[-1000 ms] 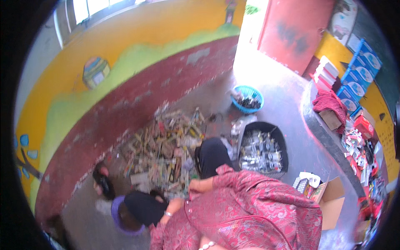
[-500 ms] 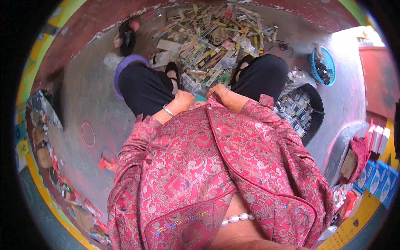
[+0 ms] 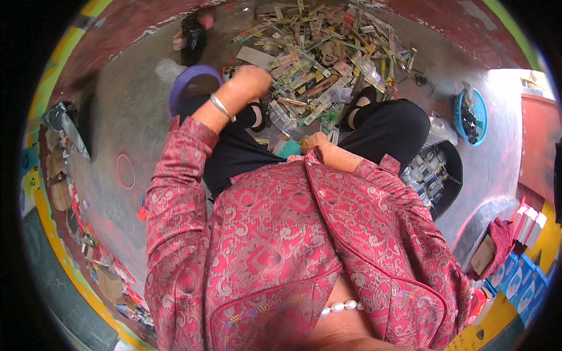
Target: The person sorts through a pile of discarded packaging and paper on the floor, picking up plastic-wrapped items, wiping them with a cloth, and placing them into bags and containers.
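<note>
While the right hand (image 3: 316, 142) stays low, the left hand (image 3: 249, 83) has moved off from beside it toward the purple basin (image 3: 182, 79), so the pair now act apart. Taken left to right against the heap of slim packages (image 3: 328, 61) on the floor (image 3: 111, 199): one black bag (image 3: 192, 42), to its left; one purple basin, left of its near part; one left hand, at its left edge in view, fingers curled, though whether they pinch anything cannot be told; one teal object (image 3: 290, 148), kind unclear, off its near edge; one right hand beside that, fingers largely hidden, their state indeterminable; the heap's own pieces, overlapping, not countable; one black bin (image 3: 455, 181), right of its near side, holding several clear-wrapped items (image 3: 422, 175); one blue basket (image 3: 483, 111), well to its right.
</note>
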{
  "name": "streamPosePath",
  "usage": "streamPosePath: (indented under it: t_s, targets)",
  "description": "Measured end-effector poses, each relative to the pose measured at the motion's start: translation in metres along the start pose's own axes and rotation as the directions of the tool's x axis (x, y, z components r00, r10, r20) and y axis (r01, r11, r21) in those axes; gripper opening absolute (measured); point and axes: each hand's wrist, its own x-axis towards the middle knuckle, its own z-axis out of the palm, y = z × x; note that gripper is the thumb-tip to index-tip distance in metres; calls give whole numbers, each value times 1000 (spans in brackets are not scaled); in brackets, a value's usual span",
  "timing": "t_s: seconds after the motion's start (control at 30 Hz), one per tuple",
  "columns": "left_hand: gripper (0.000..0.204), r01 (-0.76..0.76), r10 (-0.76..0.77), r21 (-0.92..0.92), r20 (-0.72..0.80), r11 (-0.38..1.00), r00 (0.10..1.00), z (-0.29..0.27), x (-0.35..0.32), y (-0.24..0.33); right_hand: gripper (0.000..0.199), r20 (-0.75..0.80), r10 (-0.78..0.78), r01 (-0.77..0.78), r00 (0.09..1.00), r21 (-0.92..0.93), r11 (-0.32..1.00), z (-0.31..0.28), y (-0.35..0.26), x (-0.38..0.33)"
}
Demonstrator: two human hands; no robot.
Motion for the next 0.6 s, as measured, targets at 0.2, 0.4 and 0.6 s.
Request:
streamPosePath:
  t_s: [0.2,0.4,0.6]
  targets:
    - [14,-42,19,-104,-217,994,976,17,52,-29,24,116,68,-71,991,18,997,-8,-4,-2]
    - [8,-43,0,-78,-487,996,874,-23,71,-23,23,122,86,-89,989,21,996,-3,-2,0]
    - [7,18,-33,-33,-534,999,845,-23,69,-28,20,33,-32,32,999,6,999,-9,7,-2]
